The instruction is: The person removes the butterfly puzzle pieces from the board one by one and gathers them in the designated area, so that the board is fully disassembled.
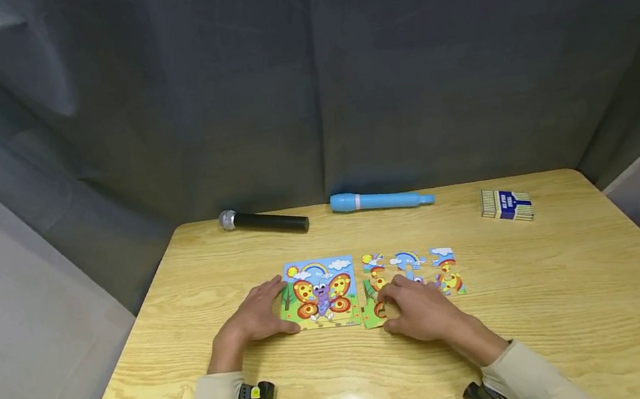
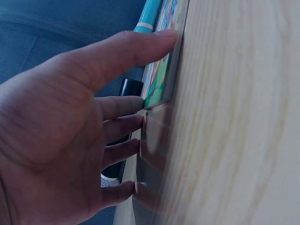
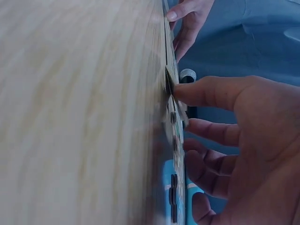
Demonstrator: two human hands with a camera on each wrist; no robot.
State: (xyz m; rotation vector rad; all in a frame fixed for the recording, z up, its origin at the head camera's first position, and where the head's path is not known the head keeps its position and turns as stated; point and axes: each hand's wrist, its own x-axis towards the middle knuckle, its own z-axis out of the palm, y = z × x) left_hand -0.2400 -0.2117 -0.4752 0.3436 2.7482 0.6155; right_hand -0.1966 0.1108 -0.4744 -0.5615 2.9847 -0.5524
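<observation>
A square butterfly picture board lies flat on the table. My left hand rests at its left side, thumb at the near edge and the other fingers spread toward the far-left corner. In the left wrist view, the thumb touches the board's edge. My right hand pinches a green puzzle piece with part of a wing on it, close to the board's right edge. The right wrist view shows this piece tilted up under the thumb. Several more puzzle pieces lie beyond the right hand, partly hidden by it.
Along the back of the table lie a black microphone with a silver head and a blue microphone-shaped object. A bundle of pale sticks in a blue-and-white band lies at the back right. Dark curtain hangs behind the table.
</observation>
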